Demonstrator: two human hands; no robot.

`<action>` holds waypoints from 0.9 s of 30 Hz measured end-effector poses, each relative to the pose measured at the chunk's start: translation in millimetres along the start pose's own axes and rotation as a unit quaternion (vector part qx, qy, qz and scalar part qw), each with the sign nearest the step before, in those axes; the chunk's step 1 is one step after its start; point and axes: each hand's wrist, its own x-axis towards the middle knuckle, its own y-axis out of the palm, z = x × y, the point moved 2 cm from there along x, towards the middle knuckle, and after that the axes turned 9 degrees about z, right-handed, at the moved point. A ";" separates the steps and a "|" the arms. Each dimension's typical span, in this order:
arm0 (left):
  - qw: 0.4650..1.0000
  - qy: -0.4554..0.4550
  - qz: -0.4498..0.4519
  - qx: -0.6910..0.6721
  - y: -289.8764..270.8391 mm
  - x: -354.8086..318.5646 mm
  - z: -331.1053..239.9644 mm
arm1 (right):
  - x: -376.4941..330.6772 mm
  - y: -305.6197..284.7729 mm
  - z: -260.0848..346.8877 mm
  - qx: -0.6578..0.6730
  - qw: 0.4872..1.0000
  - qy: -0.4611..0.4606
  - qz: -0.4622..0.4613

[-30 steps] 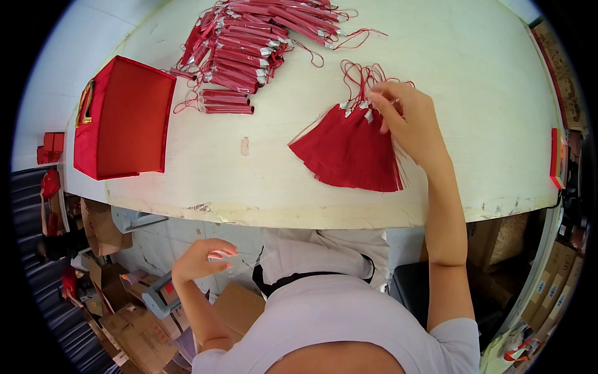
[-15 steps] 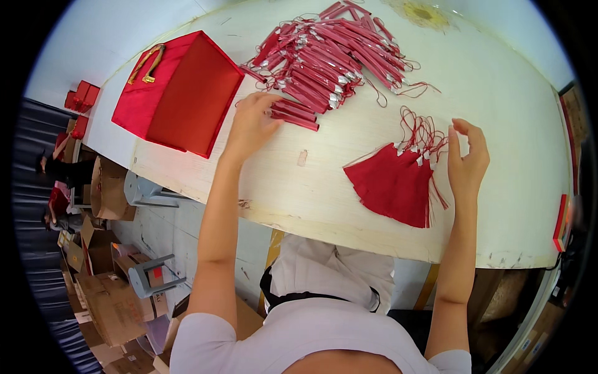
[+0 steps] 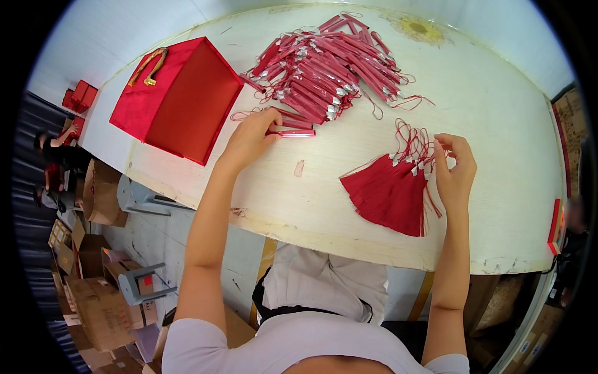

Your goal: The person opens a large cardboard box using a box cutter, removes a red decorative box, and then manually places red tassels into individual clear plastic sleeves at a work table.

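My left hand [image 3: 251, 138] pinches the end of a slim red wrapped tassel [image 3: 298, 133] just below a heap of similar wrapped tassels [image 3: 317, 68], which have thin red cords and pale silvery ends. Other wrapped tassels lie beside my fingers. On the right, several loose red tassels [image 3: 389, 196] lie spread like a fan, their looped cords [image 3: 412, 142] toward the far side. My right hand [image 3: 456, 165] is beside these cords, thumb and fingertips drawn close together; whether a cord is between them is too small to make out.
An open red box [image 3: 193, 103] with a gold handle stands at the left of the pale table [image 3: 299, 212]. Smaller red boxes [image 3: 81, 96] lie beyond it. On the floor at left are grey stools [image 3: 146, 283] and cardboard cartons [image 3: 99, 311]; people are farther back.
My left fingers have closed on one wrapped tassel and drawn it slightly away from its neighbours. My right hand has moved left, closer to the loose tassels' cords.
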 end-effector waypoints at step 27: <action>0.921 0.167 0.070 -0.344 55.9 -2.8 -142.9 | -20.5 31.0 36.2 0.256 0.948 -0.082 0.168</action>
